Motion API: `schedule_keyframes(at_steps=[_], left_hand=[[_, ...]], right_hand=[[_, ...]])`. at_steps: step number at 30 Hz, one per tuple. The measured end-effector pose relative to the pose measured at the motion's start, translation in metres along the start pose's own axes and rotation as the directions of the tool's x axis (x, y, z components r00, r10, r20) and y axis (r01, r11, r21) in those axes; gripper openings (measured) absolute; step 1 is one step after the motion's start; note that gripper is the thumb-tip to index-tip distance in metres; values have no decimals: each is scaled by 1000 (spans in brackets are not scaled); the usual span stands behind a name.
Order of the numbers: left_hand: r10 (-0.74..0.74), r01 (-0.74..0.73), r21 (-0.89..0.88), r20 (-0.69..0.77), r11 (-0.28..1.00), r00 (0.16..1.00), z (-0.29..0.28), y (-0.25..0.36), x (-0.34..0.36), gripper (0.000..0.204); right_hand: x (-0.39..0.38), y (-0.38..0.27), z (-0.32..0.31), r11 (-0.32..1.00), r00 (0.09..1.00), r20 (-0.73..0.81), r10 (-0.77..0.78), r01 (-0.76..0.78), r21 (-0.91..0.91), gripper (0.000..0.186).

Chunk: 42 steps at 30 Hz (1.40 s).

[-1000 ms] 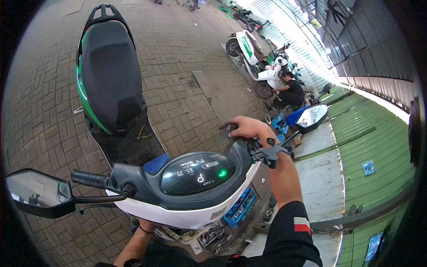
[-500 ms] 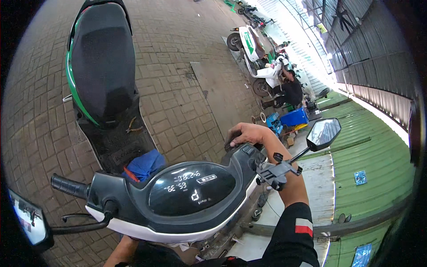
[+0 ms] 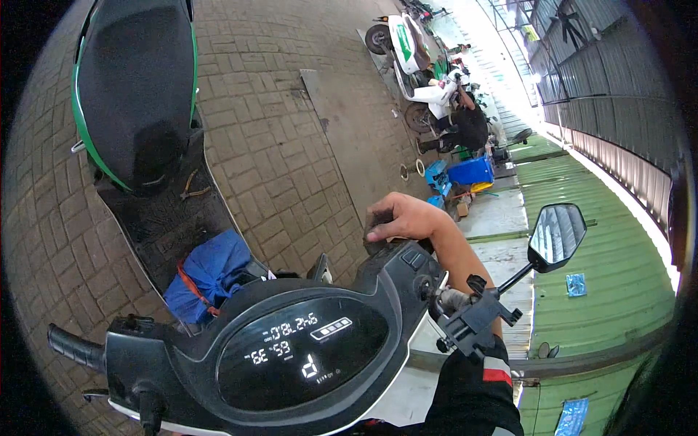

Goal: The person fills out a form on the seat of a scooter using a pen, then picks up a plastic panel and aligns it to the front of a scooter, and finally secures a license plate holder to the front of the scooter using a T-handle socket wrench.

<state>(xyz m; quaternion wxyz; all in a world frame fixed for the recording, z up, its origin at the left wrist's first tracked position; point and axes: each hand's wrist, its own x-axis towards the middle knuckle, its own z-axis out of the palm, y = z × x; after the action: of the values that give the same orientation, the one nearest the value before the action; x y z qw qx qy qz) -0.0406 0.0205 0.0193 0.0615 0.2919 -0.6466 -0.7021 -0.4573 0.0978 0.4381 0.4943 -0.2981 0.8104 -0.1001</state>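
Facing me is the handlebar of an electric scooter, with its lit dashboard display [image 3: 302, 352] seen upside down. My right hand [image 3: 403, 218] is closed around the black handlebar grip [image 3: 372, 236] on the right, the forearm reaching past the phone holder [image 3: 472, 316] and the round-cornered mirror [image 3: 558, 236]. At the left juts the other black grip [image 3: 76, 347], with no hand on it. My left hand is out of view. Behind the dashboard, a bundled blue cloth [image 3: 211, 272] with a red strap lies on the footboard [image 3: 156, 232].
Pliers [image 3: 193, 187] lie on the footboard before the black seat [image 3: 138, 94]. Beyond, a person [image 3: 469, 127] crouches beside a white and green scooter [image 3: 411, 51], near a blue bin [image 3: 471, 171]. A flat metal plate [image 3: 345, 131] lies on the brick paving [image 3: 247, 109]. Green corrugated wall [image 3: 603, 189] stands right.
The scooter's front now fills more of the view and sits lower and farther left. My left forearm, glimpsed below the front panel before, is gone from sight. My right hand stays on the grip.
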Motion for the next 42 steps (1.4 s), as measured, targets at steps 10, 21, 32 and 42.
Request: schedule_keyframes(at_steps=[10, 21, 32, 42], left_hand=[[-20, 20, 9, 18, 1000, 1000, 5, -4, 6, 44], [-14, 13, 30, 36, 999, 999, 7, -10, 18, 46], [-21, 18, 49, 46, 999, 999, 10, -15, 23, 47], [-9, 7, 55, 50, 998, 999, 4, -19, 29, 49]], right_hand=[[9, 2, -3, 1000, 983, 181, 3, -8, 26, 21], [7, 12, -4, 976, 962, 164, -217, 210, 63, 30], [11, 8, -4, 964, 942, 208, -264, 267, 14, 25], [16, 7, 3, 984, 941, 291, -173, 154, 88, 25]])
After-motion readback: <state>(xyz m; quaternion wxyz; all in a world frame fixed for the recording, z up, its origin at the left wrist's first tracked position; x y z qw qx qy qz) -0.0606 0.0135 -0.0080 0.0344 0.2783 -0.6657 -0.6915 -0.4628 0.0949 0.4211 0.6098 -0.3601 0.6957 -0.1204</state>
